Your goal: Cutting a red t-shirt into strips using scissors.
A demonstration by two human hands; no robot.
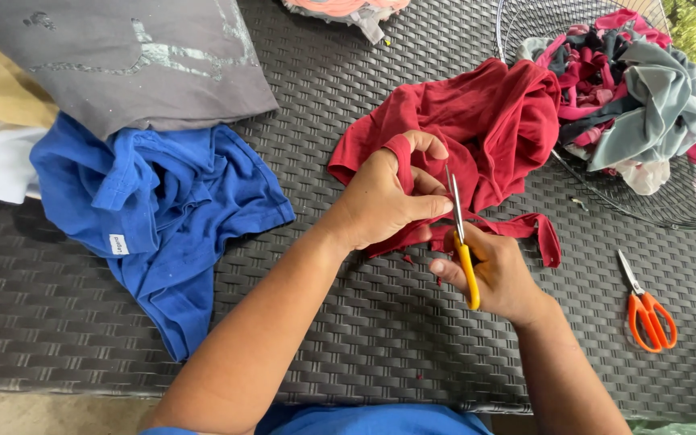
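My left hand (384,197) pinches a fold of a dark red garment (485,121) that lies crumpled on the woven dark grey table (364,338). My right hand (497,274) grips yellow-handled scissors (462,242), blades pointing up and away into the red cloth just beside my left fingers. A cut red strip (537,229) trails to the right of my right hand.
A blue shirt (163,201) lies at the left, under a grey shirt (122,56), with yellow and white cloth at the far left. Orange-handled scissors (646,310) rest at the right. A wire basket (670,201) at the top right holds several pink, red and grey cloth scraps.
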